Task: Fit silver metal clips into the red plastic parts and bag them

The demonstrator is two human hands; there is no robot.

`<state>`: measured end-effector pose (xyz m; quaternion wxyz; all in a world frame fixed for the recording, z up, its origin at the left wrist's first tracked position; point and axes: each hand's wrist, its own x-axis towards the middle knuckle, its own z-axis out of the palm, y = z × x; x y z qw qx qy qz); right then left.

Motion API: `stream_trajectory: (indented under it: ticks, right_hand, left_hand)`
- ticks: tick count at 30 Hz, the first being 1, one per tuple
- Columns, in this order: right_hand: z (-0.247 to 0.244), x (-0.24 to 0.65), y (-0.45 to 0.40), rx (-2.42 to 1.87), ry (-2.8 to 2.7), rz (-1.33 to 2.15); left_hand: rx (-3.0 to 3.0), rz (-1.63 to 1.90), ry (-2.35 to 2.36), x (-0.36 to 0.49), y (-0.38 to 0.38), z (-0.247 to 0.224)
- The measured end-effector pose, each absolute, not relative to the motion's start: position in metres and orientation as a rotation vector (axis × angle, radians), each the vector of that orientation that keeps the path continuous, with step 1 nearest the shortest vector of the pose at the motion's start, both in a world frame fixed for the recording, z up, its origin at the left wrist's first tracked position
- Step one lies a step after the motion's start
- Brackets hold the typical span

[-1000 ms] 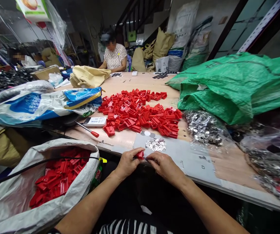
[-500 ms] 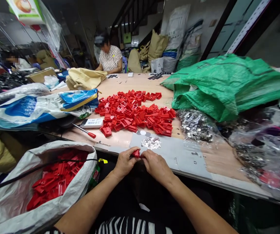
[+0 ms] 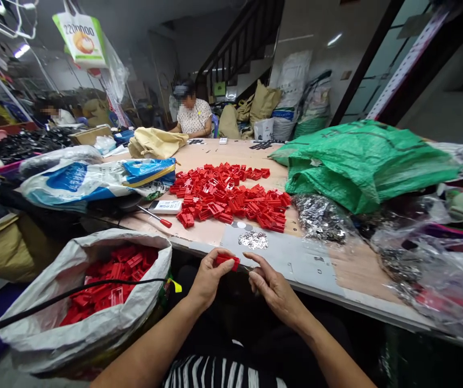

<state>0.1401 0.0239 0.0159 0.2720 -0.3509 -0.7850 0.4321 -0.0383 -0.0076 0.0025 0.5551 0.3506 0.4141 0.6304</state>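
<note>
Both bare forearms are angled inward from the lower edge of the view, the left forearm (image 3: pixel 159 337) and the right forearm (image 3: pixel 326 342) being held well apart. The left hand (image 3: pixel 210 276) is raised, its thumb and fingers drawn together in a pinch. The right hand (image 3: pixel 272 288) is held just beside it, not touching; its index finger is extended toward the left hand, and the other fingers are curled.

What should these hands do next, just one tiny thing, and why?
Maybe the right hand should pinch one bit from the small pile of shiny silver metal bits: the left hand holds a red plastic piece, and the pile lies just beyond the right fingertips.
</note>
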Motion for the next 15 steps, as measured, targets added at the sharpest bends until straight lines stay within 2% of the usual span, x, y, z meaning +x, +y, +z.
stream_trajectory:
  ticks: [5,15]
  right_hand:
    - [0.036,0.133,0.011,-0.843,-2.177,1.199]
    - [0.05,0.128,0.004,-0.755,-2.206,0.986]
  left_hand:
    - [0.366,1.36,0.535,-0.037,-0.025,0.016]
    - [0.134,1.356,0.505,-0.032,-0.043,0.032]
